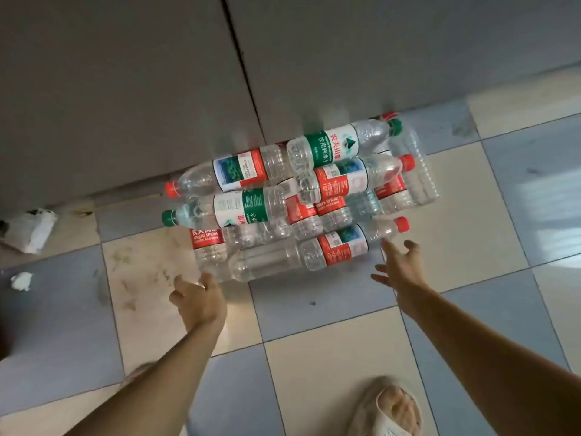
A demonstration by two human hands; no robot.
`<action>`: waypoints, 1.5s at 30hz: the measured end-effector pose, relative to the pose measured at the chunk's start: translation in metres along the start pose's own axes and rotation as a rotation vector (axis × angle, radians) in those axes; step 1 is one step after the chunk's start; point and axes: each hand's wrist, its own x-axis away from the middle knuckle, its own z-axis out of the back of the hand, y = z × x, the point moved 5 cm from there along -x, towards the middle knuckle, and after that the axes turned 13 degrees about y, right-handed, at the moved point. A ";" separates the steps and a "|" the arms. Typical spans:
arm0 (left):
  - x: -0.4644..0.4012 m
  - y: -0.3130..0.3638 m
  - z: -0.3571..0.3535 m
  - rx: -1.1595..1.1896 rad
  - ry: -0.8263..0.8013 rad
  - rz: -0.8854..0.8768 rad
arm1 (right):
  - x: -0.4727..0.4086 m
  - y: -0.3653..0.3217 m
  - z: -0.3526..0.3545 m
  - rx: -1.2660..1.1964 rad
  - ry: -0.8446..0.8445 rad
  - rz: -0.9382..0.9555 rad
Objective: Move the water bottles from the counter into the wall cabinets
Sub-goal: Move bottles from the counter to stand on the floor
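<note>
Where the tiled floor [330,357] meets the grey cabinet doors [125,89], a heap of clear plastic water bottles [298,199] lies stacked on its side in two or more layers. All look empty or nearly so; whether any holds water cannot be told. Most carry red-and-white labels and red caps, while two wear green labels: one green-label bottle [339,143] lies on top at the back with its green cap pointing right, and another green-capped bottle [226,209] lies on the left with its cap pointing left. A red-capped bottle [352,243] lies along the near right edge of the heap, its cap to the right. An unlabelled clear bottle [261,262] lies at the near left edge.

The left hand [198,300] reaches toward the near left corner of the heap, fingers loosely curled and holding nothing, its fingertips right at the unlabelled bottle; whether they touch it cannot be told. The right hand [399,265] reaches with fingers spread wide and holds nothing, its fingertips just below the neck of the near red-capped bottle.

Crumpled white scraps [31,228] lie on the floor to the left by the cabinet base, and a beige slipper [390,407] shows at the bottom edge.
</note>
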 end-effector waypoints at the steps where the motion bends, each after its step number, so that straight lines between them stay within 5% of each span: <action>1: -0.008 -0.005 -0.005 0.069 0.010 0.035 | -0.009 -0.001 -0.005 -0.041 0.012 -0.031; 10: -0.012 -0.013 -0.033 0.637 -0.133 0.402 | -0.054 -0.019 -0.011 -0.178 0.113 -0.178; 17: -0.004 -0.014 -0.004 0.743 -0.298 0.509 | -0.042 -0.012 0.013 -0.127 0.262 -0.179; 22: 0.013 0.006 0.033 0.601 -0.366 0.222 | 0.002 -0.038 0.046 -0.174 0.156 0.045; 28: 0.070 0.088 0.059 0.170 -0.355 -0.622 | 0.074 -0.089 0.048 0.196 -0.002 0.660; 31: 0.105 0.115 0.051 0.103 -0.405 -0.867 | 0.098 -0.086 0.041 0.294 -0.047 0.799; 45: 0.144 0.107 0.020 0.101 -0.396 -1.061 | 0.098 -0.049 0.036 0.271 -0.098 0.785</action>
